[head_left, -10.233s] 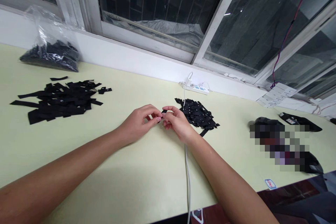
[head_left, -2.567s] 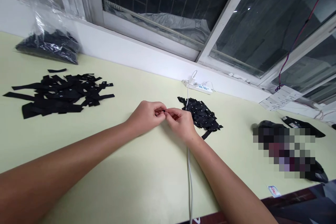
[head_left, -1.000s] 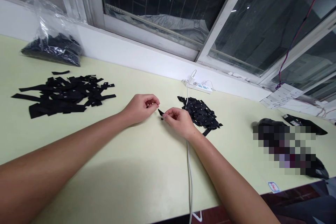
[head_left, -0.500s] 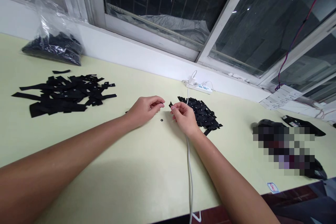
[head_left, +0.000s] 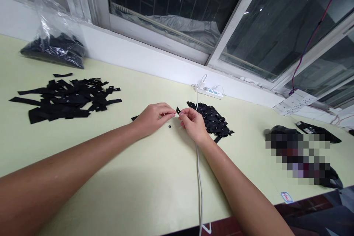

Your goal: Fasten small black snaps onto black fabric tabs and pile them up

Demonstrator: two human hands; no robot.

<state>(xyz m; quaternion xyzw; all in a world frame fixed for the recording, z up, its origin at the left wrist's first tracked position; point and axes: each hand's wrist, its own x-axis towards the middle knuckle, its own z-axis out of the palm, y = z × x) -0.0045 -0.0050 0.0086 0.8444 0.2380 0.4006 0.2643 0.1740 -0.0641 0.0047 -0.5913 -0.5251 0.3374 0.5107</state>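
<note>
From the head view, the right hand [head_left: 193, 122] pinches a small black tag [head_left: 178, 110] by its corner, just above mid-tabletop [head_left: 138, 177] beside the pile of tags [head_left: 212, 120] toward the far edge. The left hand [head_left: 153, 118], fingers narrowed to a pinch, reaches for the tag's free end; whether it already holds something tiny I cannot tell. A small black ring [head_left: 169, 127] lies between the hands; it looks like a fitting step needing a fine, steady grip.

On the table [head_left: 138, 191], the left hand [head_left: 151, 118] and right hand [head_left: 193, 123] meet at centre, a small ring [head_left: 169, 127] lying just before them. A pile of tabs [head_left: 212, 120] sits right of the hands (a cord [head_left: 199, 177] crosses it). Strips [head_left: 66, 99] lie far left, a bag [head_left: 52, 49] behind them.
</note>
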